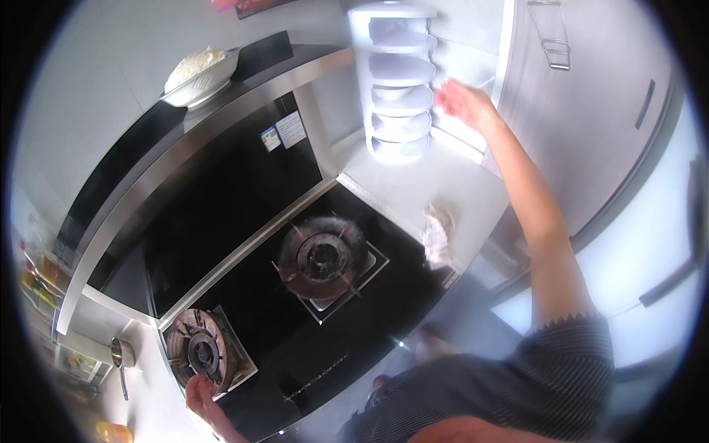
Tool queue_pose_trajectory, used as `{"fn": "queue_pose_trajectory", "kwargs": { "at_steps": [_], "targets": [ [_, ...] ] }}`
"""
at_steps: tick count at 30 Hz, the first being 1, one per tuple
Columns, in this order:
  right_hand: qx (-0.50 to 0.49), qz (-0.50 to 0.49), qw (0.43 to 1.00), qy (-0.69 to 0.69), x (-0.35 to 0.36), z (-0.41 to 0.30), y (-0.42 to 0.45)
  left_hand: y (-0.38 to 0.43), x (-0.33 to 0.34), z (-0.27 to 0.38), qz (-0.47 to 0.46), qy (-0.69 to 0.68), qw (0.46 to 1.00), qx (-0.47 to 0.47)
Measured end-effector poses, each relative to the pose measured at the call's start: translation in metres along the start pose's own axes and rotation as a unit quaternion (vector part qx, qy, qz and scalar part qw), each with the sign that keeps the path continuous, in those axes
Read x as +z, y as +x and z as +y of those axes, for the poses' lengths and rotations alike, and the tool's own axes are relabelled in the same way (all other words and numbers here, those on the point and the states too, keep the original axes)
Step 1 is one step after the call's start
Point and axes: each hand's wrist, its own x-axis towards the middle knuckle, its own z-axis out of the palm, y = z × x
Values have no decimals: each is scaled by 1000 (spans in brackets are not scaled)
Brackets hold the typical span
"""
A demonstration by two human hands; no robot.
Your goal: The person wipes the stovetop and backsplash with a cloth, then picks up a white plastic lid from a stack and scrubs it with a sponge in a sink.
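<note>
My right hand [464, 105] is raised beside a white tiered rack [400, 69] with several round shelves; its fingers are apart and hold nothing. Some white bowls stand on the shelves. At the lower left, my left hand [200, 390] hovers at the near edge of the left gas burner [204, 351], fingers bent, with no object visible in it; whether it touches the burner I cannot tell. A second gas burner [324, 257] sits bare on the black glass hob [338, 354]. A crumpled pale cloth [437, 238] lies on the counter right of the hob.
A white bowl [205, 83] heaped with a pale substance stands atop the black range hood [160, 116]. A small saucepan [123, 353] is on the left counter, with a yellow container [113, 432] below it. A wood-grain door panel [587, 111] rises at the right.
</note>
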Motion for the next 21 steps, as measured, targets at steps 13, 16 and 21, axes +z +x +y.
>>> {"fn": "queue_pose_trajectory", "kwargs": {
  "at_steps": [13, 16, 21],
  "targets": [
    [-61, -19, 973, 221, 20, -68, 218, -133, 139, 95, 12, 14, 997, -71],
    [-48, -42, 967, 246, 21, -64, 238, -147, 152, 111, 43, 37, 995, -87],
    [-42, -34, 928, 370, 13, -65, 290, -156, 164, 108, 55, 26, 992, -112]
  ]
}}
